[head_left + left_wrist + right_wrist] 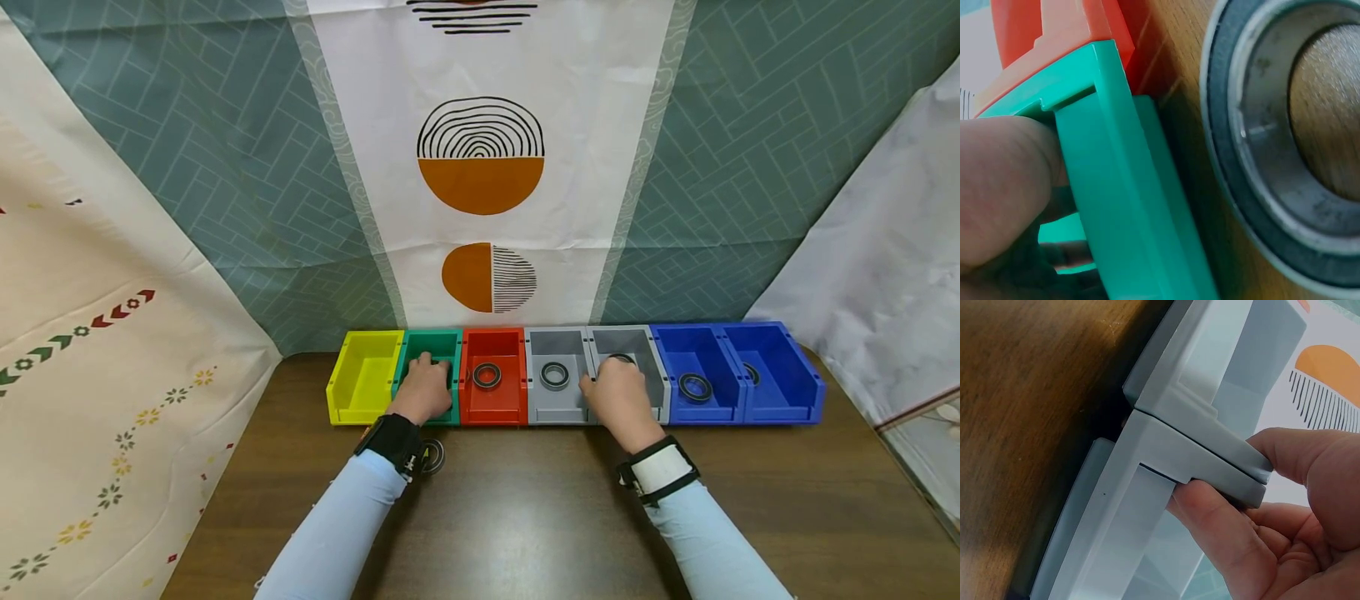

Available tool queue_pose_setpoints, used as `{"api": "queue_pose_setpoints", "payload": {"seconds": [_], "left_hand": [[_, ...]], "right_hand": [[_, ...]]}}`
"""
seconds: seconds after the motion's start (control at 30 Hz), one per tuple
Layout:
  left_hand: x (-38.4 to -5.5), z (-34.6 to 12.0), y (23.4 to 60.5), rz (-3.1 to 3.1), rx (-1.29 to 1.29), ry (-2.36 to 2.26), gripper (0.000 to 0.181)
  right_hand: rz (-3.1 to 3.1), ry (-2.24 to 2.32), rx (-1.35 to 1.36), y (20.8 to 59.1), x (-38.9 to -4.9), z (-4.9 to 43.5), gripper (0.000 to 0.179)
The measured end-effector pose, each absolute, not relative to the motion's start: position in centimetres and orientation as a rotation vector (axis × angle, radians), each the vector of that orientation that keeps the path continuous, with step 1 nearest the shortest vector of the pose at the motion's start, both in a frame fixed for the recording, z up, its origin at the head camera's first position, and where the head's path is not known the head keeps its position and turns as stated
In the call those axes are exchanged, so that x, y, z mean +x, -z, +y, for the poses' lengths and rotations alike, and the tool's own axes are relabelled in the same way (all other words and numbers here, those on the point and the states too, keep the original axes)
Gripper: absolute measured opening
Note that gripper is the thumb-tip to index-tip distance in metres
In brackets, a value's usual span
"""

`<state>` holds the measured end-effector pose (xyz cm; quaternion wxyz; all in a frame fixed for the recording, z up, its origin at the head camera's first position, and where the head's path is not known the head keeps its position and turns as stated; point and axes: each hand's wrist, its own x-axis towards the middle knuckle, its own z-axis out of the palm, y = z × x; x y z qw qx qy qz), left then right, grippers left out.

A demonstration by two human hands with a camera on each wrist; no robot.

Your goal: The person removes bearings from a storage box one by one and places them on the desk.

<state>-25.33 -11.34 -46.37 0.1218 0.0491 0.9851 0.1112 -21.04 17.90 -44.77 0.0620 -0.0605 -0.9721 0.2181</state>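
Observation:
My left hand (426, 387) reaches down into the green bin (448, 417). In the left wrist view its fingers (1066, 253) are bent inside the bin; what they touch there is hidden. Just outside, by the left wrist, a ball bearing (432, 457) lies on the table. With thumb and fingers my right hand (621, 398) pinches the two adjoining side walls (1210, 450) of the grey bins. The left grey bin (551, 410) holds a bearing (554, 376). Behind the right hand, another bearing (622, 358) in the right grey bin (656, 371) is partly covered.
The bins stand in a row along the back of the brown table (510, 517). A yellow bin (365, 383) is at the left end. Bearings lie in the red bin (491, 410) and both blue bins (780, 392). Patterned cloth (480, 283) hangs behind.

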Motion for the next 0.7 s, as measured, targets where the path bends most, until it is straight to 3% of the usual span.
{"api": "queue_pose_setpoints", "payload": {"seconds": [0.7], "left_hand": [[-24.87, -11.16, 46.47, 2.904, 0.103, -0.341, 0.036]], "right_hand": [[-2.927, -0.696, -0.174, 44.75, -20.87, 17.94, 0.033]]}}
